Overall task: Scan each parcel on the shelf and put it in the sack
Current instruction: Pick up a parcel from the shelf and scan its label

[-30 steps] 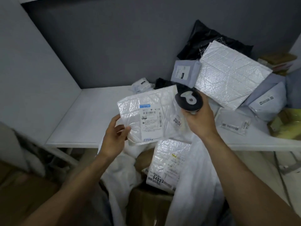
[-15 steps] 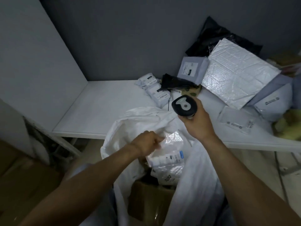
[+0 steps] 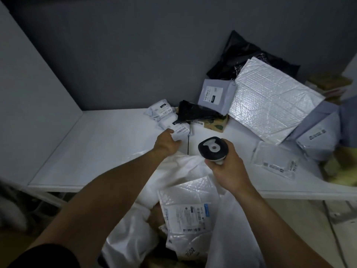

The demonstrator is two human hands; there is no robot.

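One bubble mailer now lies in the sack, and the left hand that dropped it has moved to the shelf, pinching the near edge of a small white parcel. Right hand stays wrapped round the scanner above the sack's mouth. Judgement: next pick begun, scan pending.

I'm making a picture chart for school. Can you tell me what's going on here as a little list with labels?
left hand: grips small white parcel lying on the shelf
right hand: holds scanner near the sack
sack: white, open, in front of the shelf edge
inside sack: bubble mailer, label facing up
back of shelf: more parcels, one a big silver mailer
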